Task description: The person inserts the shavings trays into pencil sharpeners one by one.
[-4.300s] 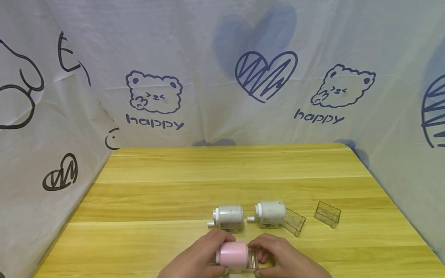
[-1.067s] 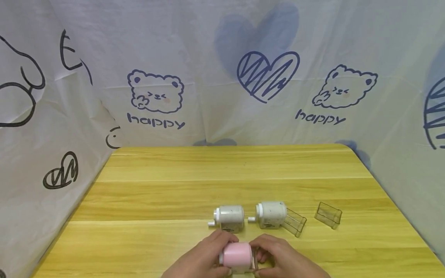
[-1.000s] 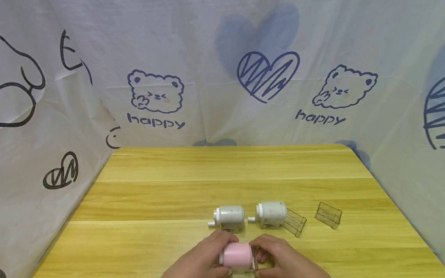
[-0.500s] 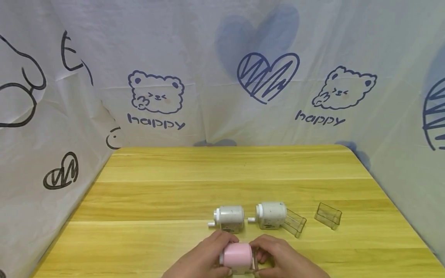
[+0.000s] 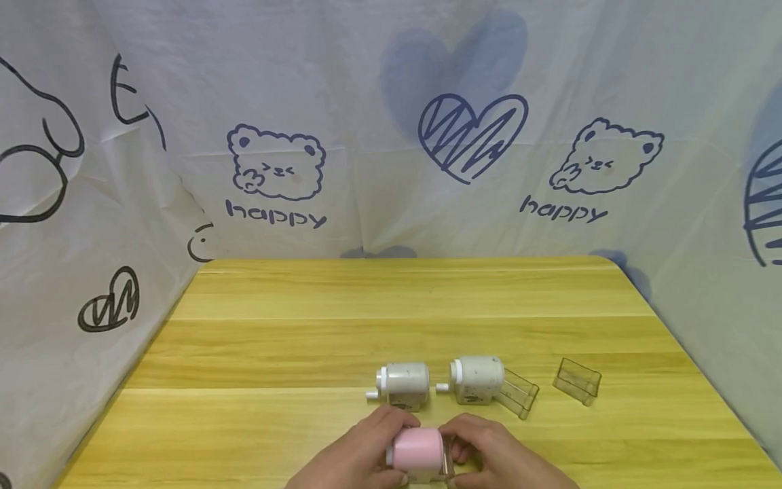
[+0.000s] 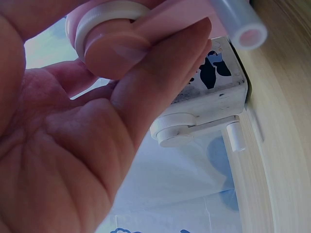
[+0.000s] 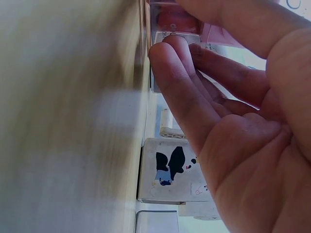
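At the table's front, my left hand (image 5: 360, 455) grips a pink crank pencil sharpener (image 5: 417, 448), fingers over its far side and thumb along the near side. In the left wrist view its pink crank (image 6: 116, 48) ends in a pale tube-shaped handle (image 6: 248, 34). My right hand (image 5: 497, 458) holds the clear shavings drawer (image 5: 448, 462) at the sharpener's right end, thumb in front and fingers behind. Most of the drawer sits inside the body, with a short length showing. Beyond my hands stand two whitish crank sharpeners, the left one (image 5: 408, 382) and the right one (image 5: 479, 379).
A clear smoky drawer (image 5: 519, 394) lies slantwise against the right whitish sharpener. Another such drawer (image 5: 577, 382) lies farther right. Both whitish sharpeners have cranks pointing left. The wood-grain table (image 5: 256, 339) ends at white printed cloth (image 5: 366, 204) at the back and sides.
Since the oldest frame, the left hand and pink sharpener have shifted slightly right, and less of the drawer sticks out. Over the last second the hands have stayed nearly still.
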The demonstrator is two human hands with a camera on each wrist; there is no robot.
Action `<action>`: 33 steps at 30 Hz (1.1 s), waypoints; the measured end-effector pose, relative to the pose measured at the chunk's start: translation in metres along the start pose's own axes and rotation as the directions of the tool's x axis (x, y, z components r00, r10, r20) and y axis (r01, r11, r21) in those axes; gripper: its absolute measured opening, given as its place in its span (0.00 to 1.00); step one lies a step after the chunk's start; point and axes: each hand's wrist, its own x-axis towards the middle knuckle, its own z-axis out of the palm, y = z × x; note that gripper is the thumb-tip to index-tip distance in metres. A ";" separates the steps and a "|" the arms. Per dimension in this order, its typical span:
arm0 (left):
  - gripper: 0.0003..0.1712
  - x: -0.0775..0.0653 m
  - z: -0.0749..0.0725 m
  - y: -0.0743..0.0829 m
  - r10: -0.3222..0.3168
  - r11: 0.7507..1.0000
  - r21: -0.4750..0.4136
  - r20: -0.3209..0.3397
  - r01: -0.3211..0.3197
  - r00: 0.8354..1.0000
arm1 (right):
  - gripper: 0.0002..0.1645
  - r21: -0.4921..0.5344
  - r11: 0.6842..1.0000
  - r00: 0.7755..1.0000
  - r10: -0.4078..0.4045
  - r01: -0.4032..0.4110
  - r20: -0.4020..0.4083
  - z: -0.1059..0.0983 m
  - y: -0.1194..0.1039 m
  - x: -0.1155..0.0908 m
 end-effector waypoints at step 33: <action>0.27 0.000 0.001 -0.001 0.036 0.999 0.034 -0.019 -0.036 0.999 | 0.26 0.008 0.999 1.000 0.031 -0.031 0.003 0.001 0.000 0.000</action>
